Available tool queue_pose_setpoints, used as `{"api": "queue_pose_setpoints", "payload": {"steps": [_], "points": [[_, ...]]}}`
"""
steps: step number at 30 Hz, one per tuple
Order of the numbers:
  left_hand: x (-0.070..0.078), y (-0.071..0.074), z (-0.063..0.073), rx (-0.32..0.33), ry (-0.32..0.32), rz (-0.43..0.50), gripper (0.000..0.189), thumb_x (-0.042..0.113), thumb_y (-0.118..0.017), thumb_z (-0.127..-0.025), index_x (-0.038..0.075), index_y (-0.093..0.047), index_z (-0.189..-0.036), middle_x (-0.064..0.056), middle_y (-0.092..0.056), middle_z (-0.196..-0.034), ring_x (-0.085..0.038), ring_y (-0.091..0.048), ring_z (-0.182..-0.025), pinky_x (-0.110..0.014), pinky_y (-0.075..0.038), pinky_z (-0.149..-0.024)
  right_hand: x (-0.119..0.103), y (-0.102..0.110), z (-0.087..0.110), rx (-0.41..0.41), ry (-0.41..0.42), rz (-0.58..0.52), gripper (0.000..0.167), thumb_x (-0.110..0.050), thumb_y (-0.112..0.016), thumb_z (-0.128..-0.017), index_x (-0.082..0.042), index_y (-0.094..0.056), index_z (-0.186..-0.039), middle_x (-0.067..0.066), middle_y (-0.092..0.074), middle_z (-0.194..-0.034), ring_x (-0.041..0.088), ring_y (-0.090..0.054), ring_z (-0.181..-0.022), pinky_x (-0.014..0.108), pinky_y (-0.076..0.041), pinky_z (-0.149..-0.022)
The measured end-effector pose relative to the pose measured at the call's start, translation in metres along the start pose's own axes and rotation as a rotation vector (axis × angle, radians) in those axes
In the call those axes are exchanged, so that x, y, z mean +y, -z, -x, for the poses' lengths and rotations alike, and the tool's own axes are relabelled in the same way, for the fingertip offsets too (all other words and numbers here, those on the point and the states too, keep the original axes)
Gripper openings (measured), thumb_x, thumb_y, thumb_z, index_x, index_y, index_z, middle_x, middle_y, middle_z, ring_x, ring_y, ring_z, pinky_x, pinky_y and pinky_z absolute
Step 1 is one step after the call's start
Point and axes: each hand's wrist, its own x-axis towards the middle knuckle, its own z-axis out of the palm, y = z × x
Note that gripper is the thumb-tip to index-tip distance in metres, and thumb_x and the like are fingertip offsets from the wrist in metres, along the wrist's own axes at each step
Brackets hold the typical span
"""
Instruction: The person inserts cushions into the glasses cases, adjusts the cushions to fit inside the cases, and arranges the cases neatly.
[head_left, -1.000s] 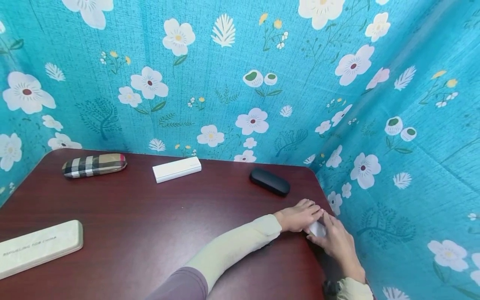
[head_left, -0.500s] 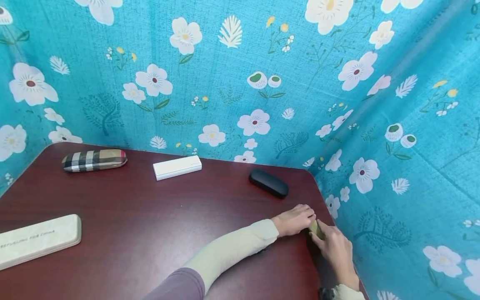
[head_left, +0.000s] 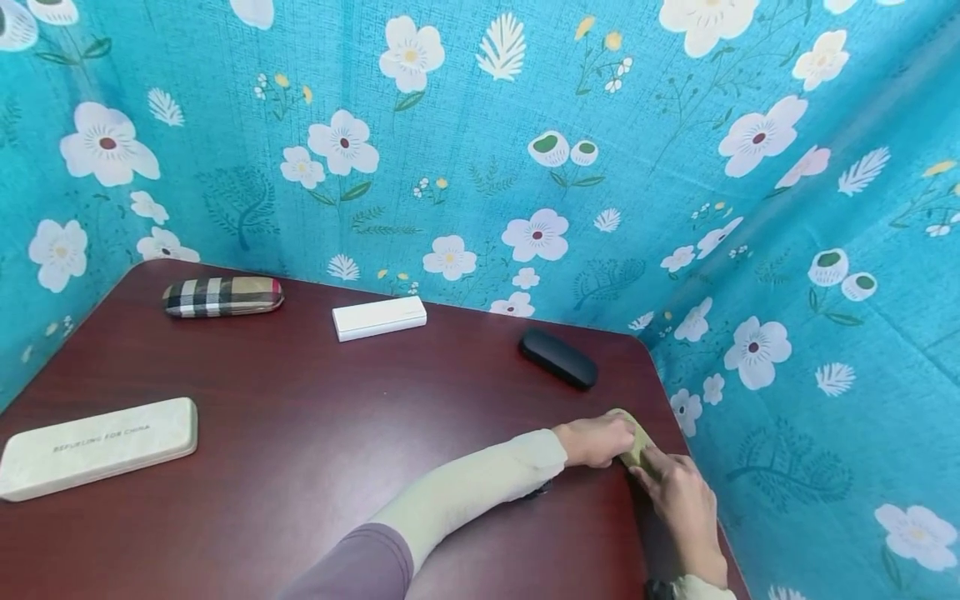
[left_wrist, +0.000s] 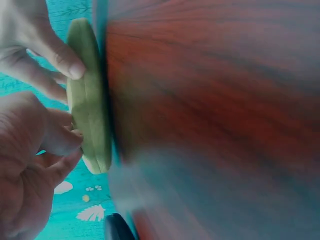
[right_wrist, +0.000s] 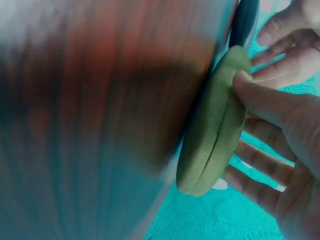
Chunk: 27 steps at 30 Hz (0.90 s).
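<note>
An olive green glasses case [head_left: 634, 433] is at the right edge of the table, between my two hands. Its lid looks closed, with a dark seam along the side of the case [right_wrist: 215, 142] in the right wrist view. My right hand [head_left: 682, 497] grips the near end, thumb on the front and fingers behind. On the case's left side, my left hand [head_left: 600, 440] has its fingers curled against it. In the left wrist view, the left hand's fingertips [left_wrist: 75, 137] meet the edge of the case; their exact hold is partly hidden.
A black glasses case [head_left: 558, 358] lies just beyond my hands. Farther left are a white box [head_left: 379, 318] and a plaid case [head_left: 223, 297]. A long cream case [head_left: 97, 446] lies at the left on the dark red table [head_left: 315, 467]. Floral curtains [head_left: 465, 167] surround the table.
The white patch between my hands has gone from sight, and the green outside of the case now shows. My left fingers have curled in, and the head view has shifted slightly.
</note>
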Motion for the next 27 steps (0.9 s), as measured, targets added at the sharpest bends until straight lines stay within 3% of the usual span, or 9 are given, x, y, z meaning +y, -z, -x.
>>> {"api": "queue_pose_setpoints", "payload": {"steps": [3, 11, 17, 23, 27], "points": [[0.001, -0.002, 0.006, -0.04, -0.004, -0.011, 0.019, 0.027, -0.07, -0.094, 0.027, -0.074, -0.113, 0.011, -0.067, -0.117, -0.004, -0.059, -0.111, -0.016, -0.043, -0.1, -0.004, -0.002, 0.001, -0.028, -0.019, 0.008, 0.037, -0.015, -0.087, -0.078, -0.01, -0.077, -0.113, 0.021, -0.074, -0.099, 0.04, -0.067, -0.095, 0.064, -0.051, -0.062], [-0.001, 0.001, 0.022, -0.107, 0.053, 0.225, 0.035, 0.014, -0.064, -0.097, 0.023, -0.065, -0.132, 0.01, -0.064, -0.126, -0.002, -0.058, -0.119, -0.012, -0.042, -0.1, -0.005, -0.006, 0.008, -0.085, -0.097, 0.016, 0.038, -0.019, -0.084, -0.082, -0.008, -0.076, -0.117, 0.023, -0.074, -0.105, 0.04, -0.066, -0.103, 0.065, -0.053, -0.071], [-0.006, -0.003, 0.04, -0.069, 0.083, 0.358, 0.025, 0.019, -0.053, -0.105, 0.021, -0.07, -0.123, 0.01, -0.066, -0.124, 0.0, -0.059, -0.116, -0.011, -0.044, -0.097, -0.007, -0.007, 0.013, -0.047, -0.103, -0.021, 0.036, -0.021, -0.085, -0.081, -0.006, -0.078, -0.113, 0.024, -0.074, -0.105, 0.039, -0.068, -0.097, 0.062, -0.054, -0.07], [-0.014, 0.001, 0.057, 0.001, 0.021, 0.359, 0.027, 0.026, -0.048, -0.108, 0.02, -0.07, -0.121, 0.009, -0.066, -0.129, -0.002, -0.058, -0.123, -0.013, -0.041, -0.104, -0.016, 0.001, 0.006, 0.111, 0.02, -0.083, 0.034, -0.015, -0.088, -0.074, -0.007, -0.08, -0.106, 0.019, -0.076, -0.099, 0.036, -0.07, -0.089, 0.059, -0.054, -0.064], [-0.019, 0.011, 0.074, 0.05, 0.019, 0.349, 0.028, 0.027, -0.047, -0.109, 0.019, -0.07, -0.122, 0.008, -0.067, -0.123, -0.003, -0.06, -0.117, -0.014, -0.042, -0.103, -0.027, 0.006, -0.002, 0.238, 0.177, -0.111, 0.032, -0.009, -0.088, -0.069, -0.008, -0.082, -0.101, 0.012, -0.078, -0.095, 0.027, -0.069, -0.085, 0.045, -0.053, -0.054]]}}
